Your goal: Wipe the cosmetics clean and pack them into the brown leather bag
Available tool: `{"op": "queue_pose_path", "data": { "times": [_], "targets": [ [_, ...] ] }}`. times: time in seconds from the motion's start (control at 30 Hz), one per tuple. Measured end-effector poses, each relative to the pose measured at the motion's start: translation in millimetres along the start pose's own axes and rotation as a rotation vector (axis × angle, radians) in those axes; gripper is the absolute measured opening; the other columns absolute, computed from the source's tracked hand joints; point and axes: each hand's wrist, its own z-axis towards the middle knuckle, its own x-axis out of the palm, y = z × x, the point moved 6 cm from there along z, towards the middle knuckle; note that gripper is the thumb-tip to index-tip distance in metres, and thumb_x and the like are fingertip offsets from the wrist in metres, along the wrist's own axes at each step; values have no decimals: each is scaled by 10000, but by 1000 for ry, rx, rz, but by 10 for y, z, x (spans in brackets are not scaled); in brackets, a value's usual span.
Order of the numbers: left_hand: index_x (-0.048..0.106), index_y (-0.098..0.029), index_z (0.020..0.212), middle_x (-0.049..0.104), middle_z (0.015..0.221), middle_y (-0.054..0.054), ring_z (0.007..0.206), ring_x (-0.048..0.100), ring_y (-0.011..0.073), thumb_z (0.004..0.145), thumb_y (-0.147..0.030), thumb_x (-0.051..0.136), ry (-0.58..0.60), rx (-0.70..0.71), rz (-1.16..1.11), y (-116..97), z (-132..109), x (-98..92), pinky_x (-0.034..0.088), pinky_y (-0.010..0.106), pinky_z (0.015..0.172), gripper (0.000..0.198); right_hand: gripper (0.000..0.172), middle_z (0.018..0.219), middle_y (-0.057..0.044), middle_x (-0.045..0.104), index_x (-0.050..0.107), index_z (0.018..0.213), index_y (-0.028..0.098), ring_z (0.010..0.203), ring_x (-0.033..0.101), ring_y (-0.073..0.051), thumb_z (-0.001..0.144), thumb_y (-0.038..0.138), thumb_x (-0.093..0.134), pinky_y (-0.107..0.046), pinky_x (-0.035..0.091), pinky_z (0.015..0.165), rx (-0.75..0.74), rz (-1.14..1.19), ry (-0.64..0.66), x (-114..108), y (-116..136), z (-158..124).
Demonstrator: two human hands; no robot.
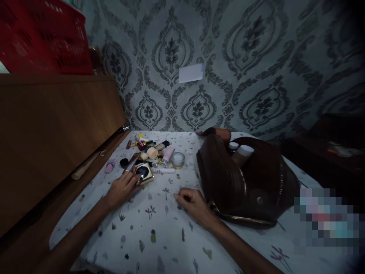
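My left hand [122,190] is at the near edge of a square gold compact [146,173] with a dark round centre, its fingers over the edge and thumb below. Around it lie a pink tube [168,156], a clear round jar [178,159], a slim white tube [164,171], a beige-capped item [151,153] and a dark red bottle [141,145]. My right hand [195,205] rests on the printed cloth with curled fingers, and nothing shows in it. Just right of that hand stands a brown leather bag [222,171], unzipped, with a white-capped bottle [243,154] inside.
A wooden cabinet [57,125] borders the left side, with a red plastic basket [57,42] on top. The patterned wall [171,106] rises behind the cloth. A blurred-out patch [327,217] lies right of the bag. A purple item [110,166] sits near the left edge.
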Motion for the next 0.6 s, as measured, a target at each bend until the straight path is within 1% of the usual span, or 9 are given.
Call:
{"op": "queue_pose_path", "data": {
  "times": [0.07, 0.13, 0.27, 0.33, 0.4, 0.47, 0.5, 0.57, 0.6],
  "targets": [
    [561, -159, 1195, 649, 1018, 113, 949, 620, 220, 989, -467, 443, 3, 23, 2, 161, -79, 58, 515, 292, 700, 389, 392, 542, 22, 451, 452, 536, 203, 553, 404, -121, 837, 447, 507, -253, 317, 546, -2, -1, 1, -2, 11, 1],
    [570, -146, 1194, 648, 1008, 120, 959, 614, 233, 981, -471, 459, 42, 19, 15, 342, -68, 151, 518, 306, 712, 404, 387, 535, 28, 440, 442, 532, 204, 544, 395, -118, 832, 437, 514, -251, 314, 542, -6, 0, -8, -10, 23, 3],
    [603, -184, 1164, 636, 1045, 121, 1018, 589, 247, 977, -391, 486, 274, -90, 74, 765, 138, 410, 515, 308, 738, 302, 362, 541, 29, 451, 449, 539, 201, 550, 414, -117, 829, 403, 526, -245, 323, 547, -8, 16, -14, -15, 37, -3],
    [612, -195, 1131, 626, 1061, 117, 1025, 580, 245, 981, -348, 475, 306, -135, 90, 946, 258, 460, 516, 302, 741, 254, 363, 547, 26, 464, 445, 537, 200, 557, 426, -117, 831, 396, 529, -243, 333, 554, -1, 16, -20, -17, 32, -8],
    [610, -189, 1112, 616, 1057, 123, 1009, 574, 254, 993, -336, 430, 301, -181, 112, 1071, 343, 467, 517, 304, 707, 261, 358, 547, 24, 472, 447, 535, 199, 559, 431, -117, 828, 386, 532, -243, 336, 558, 0, 8, -28, -19, 21, -10],
    [606, -179, 1110, 607, 1052, 132, 1015, 566, 267, 1004, -344, 383, 273, -243, 130, 1112, 385, 449, 516, 315, 693, 298, 345, 544, 24, 471, 459, 538, 196, 559, 430, -117, 826, 373, 530, -244, 334, 561, -5, -5, -31, -21, 9, -6],
    [608, -171, 1113, 606, 1045, 134, 1020, 563, 270, 1008, -349, 364, 241, -274, 119, 1091, 397, 433, 516, 325, 709, 320, 341, 546, 24, 473, 463, 540, 195, 561, 433, -118, 826, 368, 527, -245, 332, 563, -9, -10, -32, -22, 4, -3],
    [621, -162, 1129, 606, 1039, 131, 1018, 564, 266, 1012, -365, 347, 169, -291, 22, 957, 411, 413, 511, 347, 771, 360, 338, 554, 22, 474, 463, 542, 194, 568, 436, -119, 828, 364, 524, -245, 328, 567, -17, -13, -31, -26, 1, 4],
    [632, -164, 1136, 608, 1024, 122, 994, 570, 258, 1012, -379, 346, 139, -272, -50, 857, 418, 413, 505, 354, 796, 379, 340, 556, 23, 472, 458, 542, 195, 569, 435, -118, 830, 363, 523, -244, 325, 567, -21, -9, -30, -27, 3, 6]
  ]
}}
